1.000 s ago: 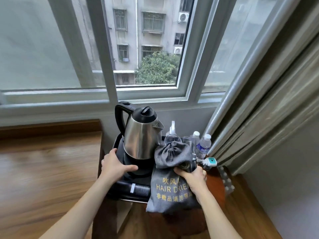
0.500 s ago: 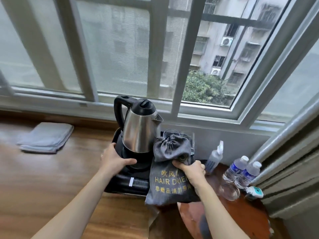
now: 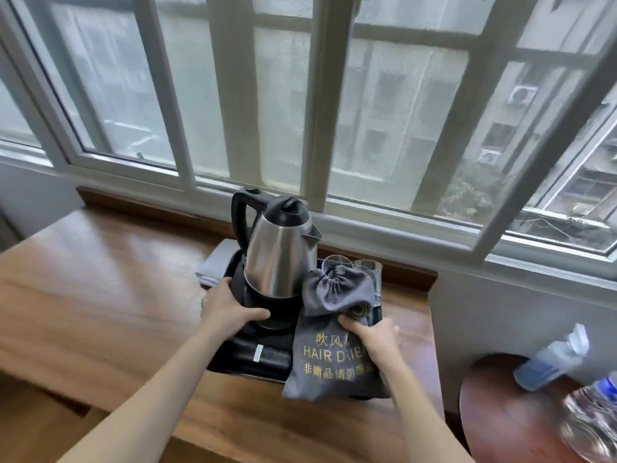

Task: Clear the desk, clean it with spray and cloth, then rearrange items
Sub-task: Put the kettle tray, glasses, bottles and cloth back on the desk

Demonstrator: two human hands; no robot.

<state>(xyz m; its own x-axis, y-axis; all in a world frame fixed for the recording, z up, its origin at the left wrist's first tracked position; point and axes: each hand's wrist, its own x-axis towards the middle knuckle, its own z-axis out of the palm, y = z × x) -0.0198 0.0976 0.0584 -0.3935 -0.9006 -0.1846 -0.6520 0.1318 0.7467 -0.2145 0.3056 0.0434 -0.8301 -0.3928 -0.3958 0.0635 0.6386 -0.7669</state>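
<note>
A person carries a black tray point(image 3: 243, 357) in both hands above a wooden desk point(image 3: 100, 295) beneath a window. The left hand point(image 3: 227, 307) grips the tray's left edge, thumb hooked over the rim toward the kettle's base. The right hand point(image 3: 374, 335) grips the tray's right side, pinching a grey hair dryer bag point(image 3: 330, 355) against it.

On the tray stands a steel kettle point(image 3: 280, 252), upright, its black handle toward the tray's left and its spout toward the right. Just right of the kettle, behind the bag, are clear glasses point(image 3: 364, 267). The bag's long axis runs from the tray's back toward the person, drawstring end farthest away, lower end hanging over the tray's near edge. A folded grey cloth point(image 3: 213, 265) lies on the desk just behind the tray's left corner. Well right of the tray, a spray bottle point(image 3: 551, 360) lies on a round table point(image 3: 500, 412).

Likely risks: a tilt could topple the kettle or glasses; the overhanging bag could slip off; the tray may land on the cloth.
</note>
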